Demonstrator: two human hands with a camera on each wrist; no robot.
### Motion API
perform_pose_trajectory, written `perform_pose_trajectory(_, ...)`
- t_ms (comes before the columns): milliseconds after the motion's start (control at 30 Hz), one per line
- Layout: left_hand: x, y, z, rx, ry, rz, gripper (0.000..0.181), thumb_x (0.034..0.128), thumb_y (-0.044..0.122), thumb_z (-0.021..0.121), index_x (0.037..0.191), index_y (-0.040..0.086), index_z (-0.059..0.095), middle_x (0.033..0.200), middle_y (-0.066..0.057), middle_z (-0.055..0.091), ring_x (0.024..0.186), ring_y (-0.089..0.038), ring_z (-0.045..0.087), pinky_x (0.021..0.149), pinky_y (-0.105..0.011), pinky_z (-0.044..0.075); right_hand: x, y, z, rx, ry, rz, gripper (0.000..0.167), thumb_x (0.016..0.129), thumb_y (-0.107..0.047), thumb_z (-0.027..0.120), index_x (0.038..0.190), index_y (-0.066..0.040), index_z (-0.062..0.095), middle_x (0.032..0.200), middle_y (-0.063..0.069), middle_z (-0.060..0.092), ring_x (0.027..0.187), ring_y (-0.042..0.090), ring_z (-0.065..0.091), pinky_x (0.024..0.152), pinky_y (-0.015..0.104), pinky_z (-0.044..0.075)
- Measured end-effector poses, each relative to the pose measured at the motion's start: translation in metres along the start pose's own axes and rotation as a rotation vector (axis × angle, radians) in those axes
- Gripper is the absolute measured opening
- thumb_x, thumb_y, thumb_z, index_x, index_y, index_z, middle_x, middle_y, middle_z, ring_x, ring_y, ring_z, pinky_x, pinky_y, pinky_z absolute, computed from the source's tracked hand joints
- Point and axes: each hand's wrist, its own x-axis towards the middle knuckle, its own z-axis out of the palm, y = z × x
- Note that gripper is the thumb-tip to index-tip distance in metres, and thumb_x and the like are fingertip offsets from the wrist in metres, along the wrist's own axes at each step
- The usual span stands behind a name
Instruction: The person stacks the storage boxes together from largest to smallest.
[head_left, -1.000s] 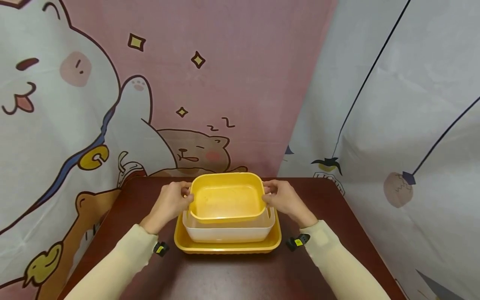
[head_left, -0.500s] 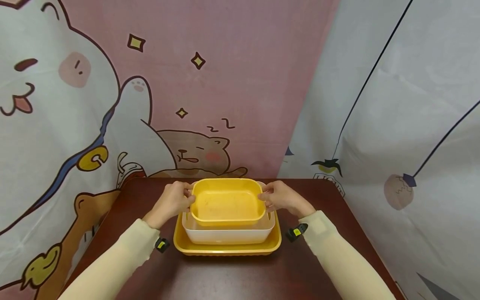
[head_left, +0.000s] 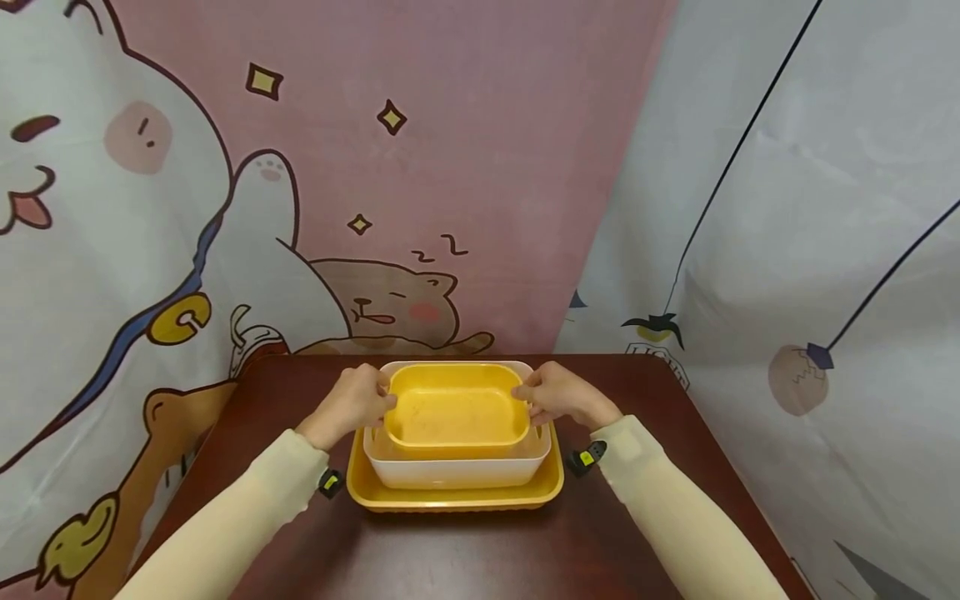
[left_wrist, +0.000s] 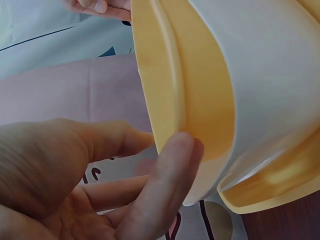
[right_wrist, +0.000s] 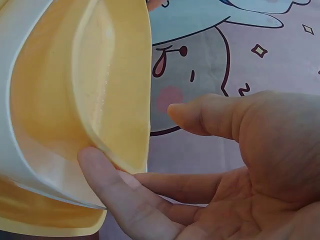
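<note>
A small yellow tray [head_left: 457, 406] sits inside a white container [head_left: 457, 475], which stands in a larger yellow tray [head_left: 456, 500] on the table. At its left end my left hand [head_left: 352, 406] pinches the small tray; in the left wrist view the thumb meets its edge and a fingertip [left_wrist: 179, 145] lies by its rim. My right hand [head_left: 564, 394] is at the opposite end. Its thumb [right_wrist: 192, 115] stands apart from the edge in the right wrist view, while its fingers touch near the small tray's corner. How far the small tray reaches down inside is hidden.
The dark red-brown table [head_left: 457, 554] reaches back to a pink curtain [head_left: 510, 167] printed with cartoon animals. A pale curtain [head_left: 825, 208] hangs along the right side. Both wrists carry black straps [head_left: 587, 457].
Both hands have lowered the small yellow tray into the white container, whose back rim now shows behind it. The right thumb is off the small tray's edge.
</note>
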Motion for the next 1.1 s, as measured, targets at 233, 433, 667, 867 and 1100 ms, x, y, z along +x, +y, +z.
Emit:
perform_pose_trajectory(233,-0.001,0.002,0.005,0.028,-0.028,0.000,0.027,0.1121,0.014,0.076,0.128,-0.008,0.080,0.118,-0.026,0.084,0.074,-0.019,0.083,0.070,-0.031,0.070,-0.001,-0.001,0.001,-0.057,0.016,0.017,0.044,0.115,-0.033,0.075,0.136,0.005,0.082,0.112,0.020,0.079,0.085,0.027,0.079,0.087,0.038,0.074)
perform_pose_trajectory(433,-0.001,0.005,0.008,0.062,-0.044,-0.006,0.021,0.1121,0.018,0.077,0.110,-0.002,0.082,0.083,-0.012,0.077,0.070,-0.022,0.077,0.062,-0.024,0.062,0.000,-0.005,0.003,-0.111,0.033,0.046,0.041,0.115,-0.035,0.075,0.131,0.002,0.085,0.114,0.019,0.079,0.081,0.026,0.075,0.084,0.036,0.072)
perform_pose_trajectory(667,0.001,0.004,0.010,0.067,-0.054,0.015,0.022,0.1117,0.020,0.078,0.107,-0.002,0.082,0.067,-0.004,0.062,0.065,-0.023,0.077,0.064,-0.027,0.065,0.000,-0.007,0.004,-0.121,0.022,0.027,0.038,0.115,-0.037,0.076,0.121,-0.002,0.087,0.114,0.018,0.080,0.087,0.029,0.079,0.083,0.035,0.072)
perform_pose_trajectory(867,0.003,0.004,0.010,0.073,-0.077,0.025,0.043,0.1148,0.026,0.073,0.138,-0.010,0.077,0.096,-0.017,0.079,0.069,-0.023,0.079,0.069,-0.030,0.066,0.001,-0.009,0.007,-0.136,0.022,0.019,0.039,0.116,-0.038,0.073,0.123,-0.002,0.087,0.116,0.017,0.079,0.095,0.029,0.078,0.088,0.037,0.073)
perform_pose_trajectory(1100,0.001,0.006,0.013,0.069,-0.117,0.005,0.059,0.1178,0.033,0.069,0.159,-0.009,0.065,0.117,-0.020,0.082,0.074,-0.025,0.078,0.075,-0.031,0.064,0.001,-0.007,0.011,-0.141,0.032,0.036,0.048,0.117,-0.039,0.072,0.139,0.002,0.080,0.136,0.020,0.079,0.104,0.031,0.082,0.099,0.046,0.073)
